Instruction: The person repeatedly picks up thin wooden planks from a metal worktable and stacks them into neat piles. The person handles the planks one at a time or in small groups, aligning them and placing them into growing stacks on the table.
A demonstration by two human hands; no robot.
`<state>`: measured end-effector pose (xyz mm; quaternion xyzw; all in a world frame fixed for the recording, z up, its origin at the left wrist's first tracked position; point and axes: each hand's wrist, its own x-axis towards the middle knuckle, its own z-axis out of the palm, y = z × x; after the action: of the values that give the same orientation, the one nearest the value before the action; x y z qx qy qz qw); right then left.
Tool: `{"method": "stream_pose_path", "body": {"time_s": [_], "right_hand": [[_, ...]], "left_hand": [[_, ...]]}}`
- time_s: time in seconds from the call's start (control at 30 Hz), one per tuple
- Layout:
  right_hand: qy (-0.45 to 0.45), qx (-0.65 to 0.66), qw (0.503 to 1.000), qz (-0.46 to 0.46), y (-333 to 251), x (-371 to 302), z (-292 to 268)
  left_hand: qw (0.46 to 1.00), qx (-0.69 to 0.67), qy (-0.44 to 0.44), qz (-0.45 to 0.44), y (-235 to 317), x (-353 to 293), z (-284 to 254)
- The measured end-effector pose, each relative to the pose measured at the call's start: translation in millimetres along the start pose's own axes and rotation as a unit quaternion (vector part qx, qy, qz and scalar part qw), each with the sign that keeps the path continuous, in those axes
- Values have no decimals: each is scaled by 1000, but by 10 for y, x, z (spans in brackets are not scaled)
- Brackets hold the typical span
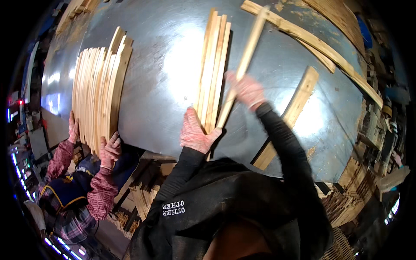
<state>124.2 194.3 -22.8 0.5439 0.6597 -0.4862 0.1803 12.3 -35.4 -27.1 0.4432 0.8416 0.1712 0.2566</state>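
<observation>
On a shiny grey metal table (164, 73) lies a small bundle of pale wooden slats (213, 65), running away from me. My left hand (195, 132), in a pink glove, presses on the near end of that bundle. My right hand (247, 90), also gloved in pink, grips a single long wooden slat (247, 56) that slants up to the right beside the bundle. Both my sleeves are black.
A larger stack of slats (99, 89) lies at the table's left, held at its near end by the gloved hands (110, 149) of another person in a patterned red sleeve. Loose boards (299, 102) and a long batten (312, 41) lie to the right. More wood is stacked below the table edge (143, 197).
</observation>
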Motion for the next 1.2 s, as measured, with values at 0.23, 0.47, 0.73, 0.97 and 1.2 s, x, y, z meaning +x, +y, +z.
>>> {"method": "stream_pose_path", "body": {"time_s": [0.23, 0.47, 0.73, 0.97, 1.2], "right_hand": [[559, -183, 801, -107, 942, -210, 354], [415, 198, 877, 138, 1887, -429, -17], [186, 459, 802, -333, 851, -53, -646], [418, -381, 790, -237, 394, 1157, -2504], [249, -353, 880, -198, 292, 1734, -2139]], "left_hand": [[992, 113, 55, 6, 132, 172, 61], [985, 173, 9, 3, -195, 73, -286], [672, -618, -367, -180, 955, 382, 382], [989, -140, -42, -37, 461, 457, 251], [989, 132, 1, -61, 249, -28, 355]]}}
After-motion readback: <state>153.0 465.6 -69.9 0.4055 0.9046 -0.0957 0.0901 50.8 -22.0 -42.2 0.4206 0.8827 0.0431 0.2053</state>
